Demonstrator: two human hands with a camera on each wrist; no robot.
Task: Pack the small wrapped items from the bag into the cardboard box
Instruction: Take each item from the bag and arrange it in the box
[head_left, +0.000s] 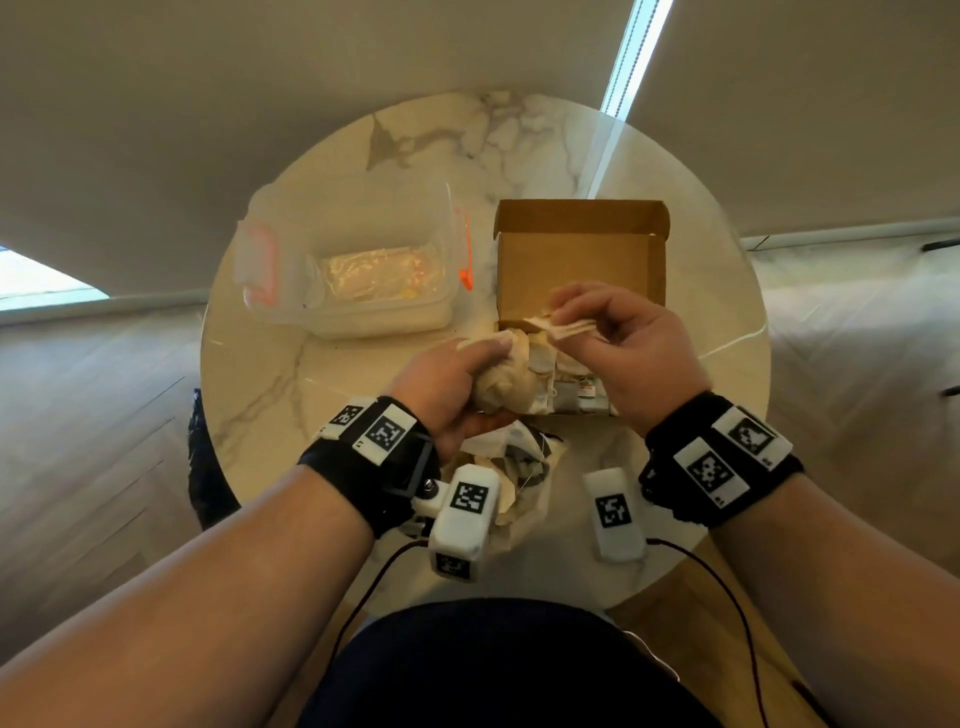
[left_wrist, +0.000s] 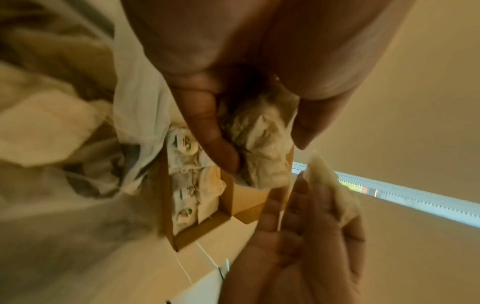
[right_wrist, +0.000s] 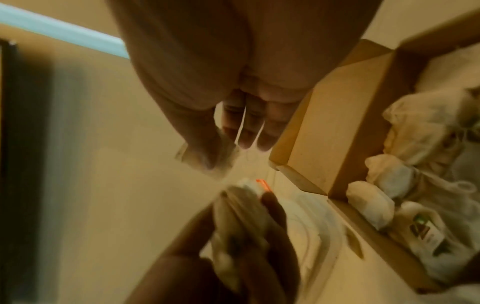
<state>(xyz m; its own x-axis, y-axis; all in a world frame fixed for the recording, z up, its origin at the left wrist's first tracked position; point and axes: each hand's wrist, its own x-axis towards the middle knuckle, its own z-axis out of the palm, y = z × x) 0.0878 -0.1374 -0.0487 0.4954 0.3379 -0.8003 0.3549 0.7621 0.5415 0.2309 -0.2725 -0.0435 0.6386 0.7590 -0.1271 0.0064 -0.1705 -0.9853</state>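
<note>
1. The left hand (head_left: 457, 384) curls round a crumpled bundle (head_left: 506, 384) of wrapped items, thumb on one side and fingers on the other, at the near left corner of the box (head_left: 582, 260).
2. The left wrist view shows the same grip: the bundle (left_wrist: 262, 142) sits between thumb and fingers (left_wrist: 213, 131), above the box (left_wrist: 226, 203).
3. The right hand (head_left: 628, 338) pinches one flat wrapped item (head_left: 563, 327) between thumb and fingertips, held over the near part of the box.
4. The two hands are close together but do not touch; each holds its own thing.
5. The box stands open on the round marble worktop (head_left: 322, 374), lid flap up at the far side. Its far half shows bare cardboard; packed items (head_left: 576, 389) fill the near end, some with green-and-red labels.
6. In the right wrist view the packed items (right_wrist: 426, 230) lie in a row against the box wall (right_wrist: 335, 131).
7. The bag (head_left: 519, 467), crumpled and open, lies on the worktop just in front of the box, partly under the left wrist.
8. A clear tub (head_left: 363, 280) with orange clips stands left of the box, apart from it.
</note>
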